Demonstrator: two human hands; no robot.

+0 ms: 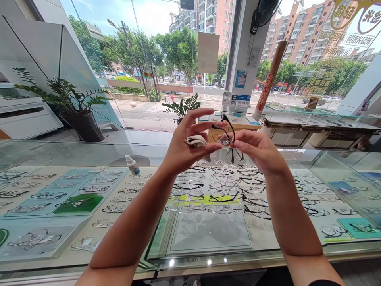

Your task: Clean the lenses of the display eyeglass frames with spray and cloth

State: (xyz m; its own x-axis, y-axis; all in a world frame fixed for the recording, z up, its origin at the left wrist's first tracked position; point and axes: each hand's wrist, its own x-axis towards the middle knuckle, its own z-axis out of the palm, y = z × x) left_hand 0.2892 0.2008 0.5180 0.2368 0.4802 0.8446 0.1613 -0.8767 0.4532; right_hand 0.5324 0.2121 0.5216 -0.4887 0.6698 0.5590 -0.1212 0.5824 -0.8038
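Observation:
Above the glass counter I hold up a pair of dark-framed eyeglasses, one curved temple pointing upward. My right hand pinches the frame between thumb and fingers from the right. On the other side, my left hand has a folded whitish cloth tucked against its palm. Its index finger is raised, and its thumb reaches close to the lens; whether that thumb touches the glasses I cannot tell. Below my hands, rows of eyeglasses lie inside the display case.
A small white spray bottle stands on the glass counter to the left. Potted plants stand beyond the counter by the window. More display cases are at the back right, and a fan hangs on the pillar.

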